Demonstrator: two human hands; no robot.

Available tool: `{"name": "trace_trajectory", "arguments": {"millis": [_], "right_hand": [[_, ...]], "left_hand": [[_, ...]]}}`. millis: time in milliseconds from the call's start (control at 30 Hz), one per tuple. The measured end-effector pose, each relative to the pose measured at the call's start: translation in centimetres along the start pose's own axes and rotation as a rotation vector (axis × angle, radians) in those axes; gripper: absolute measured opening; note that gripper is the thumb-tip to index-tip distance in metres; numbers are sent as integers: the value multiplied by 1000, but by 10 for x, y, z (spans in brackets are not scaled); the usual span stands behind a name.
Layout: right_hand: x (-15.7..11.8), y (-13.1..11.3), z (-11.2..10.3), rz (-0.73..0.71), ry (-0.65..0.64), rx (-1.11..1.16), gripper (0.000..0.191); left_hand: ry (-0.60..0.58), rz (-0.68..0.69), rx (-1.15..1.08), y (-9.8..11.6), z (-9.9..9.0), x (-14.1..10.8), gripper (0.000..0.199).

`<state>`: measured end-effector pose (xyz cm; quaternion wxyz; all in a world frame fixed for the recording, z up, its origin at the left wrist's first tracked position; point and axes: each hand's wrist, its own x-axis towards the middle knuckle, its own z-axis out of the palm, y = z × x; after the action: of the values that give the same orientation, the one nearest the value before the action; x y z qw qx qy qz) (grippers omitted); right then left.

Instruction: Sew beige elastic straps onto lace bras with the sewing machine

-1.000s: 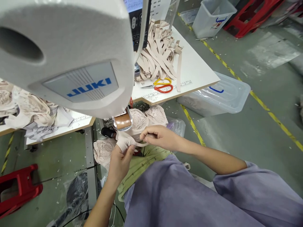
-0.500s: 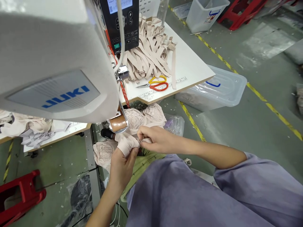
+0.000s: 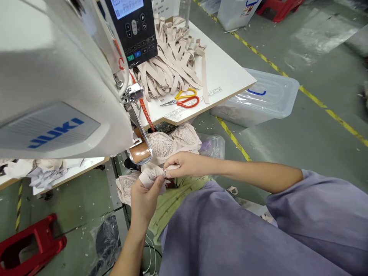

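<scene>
Below the arm of a white sewing machine (image 3: 57, 88), my left hand (image 3: 145, 197) is closed on the bunched plain part of a beige bra (image 3: 150, 175), thumb on top. My right hand (image 3: 184, 164) pinches a narrow light piece (image 3: 172, 167) at the bra's edge, its fingertips almost touching my left thumb. Whether that piece is a strap or part of the band I cannot tell. Lace cups (image 3: 161, 146) hang beyond my hands, and more beige lace (image 3: 126, 188) shows left of them. The machine's rounded work arm (image 3: 140, 151) is just above the fabric.
Yellow-and-red scissors (image 3: 186, 100) lie on the white table (image 3: 230, 73) beside a heap of beige straps (image 3: 169, 65). A control panel (image 3: 133, 34) stands over it. A lidded clear bin (image 3: 267, 94) sits at the right, a red stool (image 3: 34, 245) at lower left.
The camera view has shifted, so the machine sits further left. Both hands stay close together on the bra, a little lower relative to the machine's work arm.
</scene>
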<state>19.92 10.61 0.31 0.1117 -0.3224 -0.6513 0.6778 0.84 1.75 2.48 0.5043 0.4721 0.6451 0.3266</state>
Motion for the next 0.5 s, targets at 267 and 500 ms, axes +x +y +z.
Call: {"name": "trace_trajectory", "arguments": {"millis": [267,500], "right_hand": [[-4,-5,11,-72,160,-88,21],[-5,-40,-1,-140,112,-169,12]], "left_hand": [[132,-57,-217,8,12,-2,27],[350,38,-516,-12,11,-20,36]]}}
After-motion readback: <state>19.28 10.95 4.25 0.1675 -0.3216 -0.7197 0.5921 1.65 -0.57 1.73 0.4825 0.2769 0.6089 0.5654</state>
